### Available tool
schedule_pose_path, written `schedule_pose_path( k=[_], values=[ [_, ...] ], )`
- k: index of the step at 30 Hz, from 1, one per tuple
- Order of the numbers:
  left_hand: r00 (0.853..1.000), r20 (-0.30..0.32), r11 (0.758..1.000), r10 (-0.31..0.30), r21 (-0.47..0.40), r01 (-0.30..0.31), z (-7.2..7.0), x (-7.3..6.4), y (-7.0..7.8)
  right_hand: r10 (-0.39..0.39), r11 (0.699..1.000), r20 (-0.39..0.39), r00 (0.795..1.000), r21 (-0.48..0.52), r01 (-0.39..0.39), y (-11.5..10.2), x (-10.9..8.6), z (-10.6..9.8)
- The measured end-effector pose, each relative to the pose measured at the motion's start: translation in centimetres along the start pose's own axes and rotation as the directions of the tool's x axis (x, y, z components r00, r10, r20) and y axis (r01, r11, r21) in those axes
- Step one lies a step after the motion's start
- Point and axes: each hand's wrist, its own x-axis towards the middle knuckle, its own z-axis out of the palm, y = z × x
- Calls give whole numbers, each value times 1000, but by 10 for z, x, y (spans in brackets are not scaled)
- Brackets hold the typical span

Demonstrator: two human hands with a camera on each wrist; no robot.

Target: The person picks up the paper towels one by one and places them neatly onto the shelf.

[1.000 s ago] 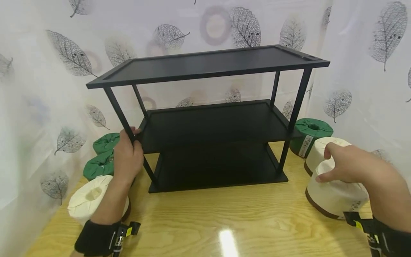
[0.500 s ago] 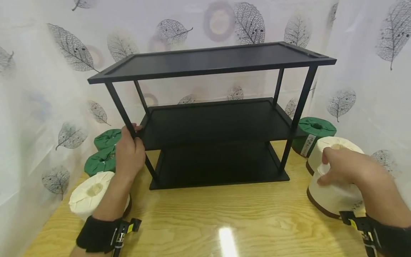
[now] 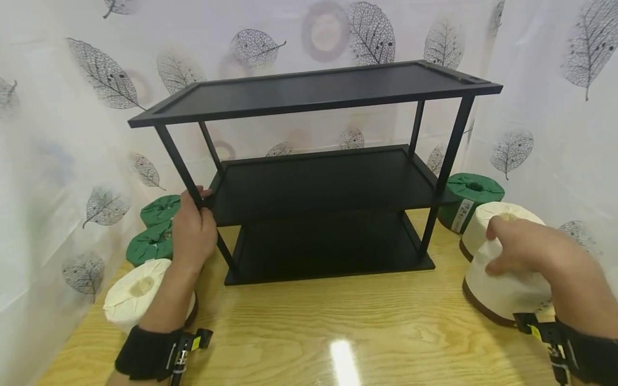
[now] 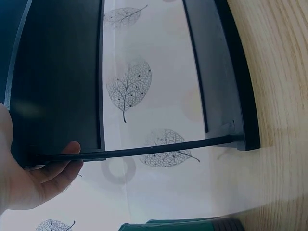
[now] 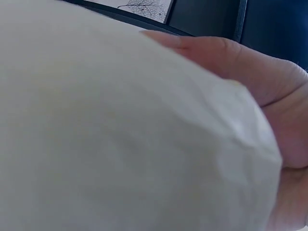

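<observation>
A black three-tier rack (image 3: pixel 314 185) stands on the wooden table. My left hand (image 3: pixel 193 233) grips its left front post at the middle shelf; in the left wrist view the fingertips (image 4: pixel 72 149) curl past the shelf's corner and the thin post. At the right, my right hand (image 3: pixel 531 246) holds the nearer cream paper-wrapped round package (image 3: pixel 502 295), which has a brown band round its base. The thumb (image 5: pixel 207 53) lies along its side in the right wrist view, where the cream wrapping fills most of the picture. The other fingers are mostly hidden there.
Behind the held package stand another cream package (image 3: pixel 483 222) and a green one (image 3: pixel 470 195) with a white label. Left of the rack are a cream package (image 3: pixel 130 295) and two green ones. A leaf-patterned white curtain (image 3: pixel 309 48) hangs behind and at both sides.
My right hand has settled closer onto the cream package, its thumb now lower against the side. The left hand keeps its grip on the rack, and the head view has shifted slightly.
</observation>
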Motion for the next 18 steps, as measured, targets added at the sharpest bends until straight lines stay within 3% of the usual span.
schedule_pose_path(
  k=[18],
  values=[
    [1000,-1,1000,10,10,-10,0,0,-2,-74,997,-58,996,-23,73,-7,-3,-1]
  ],
)
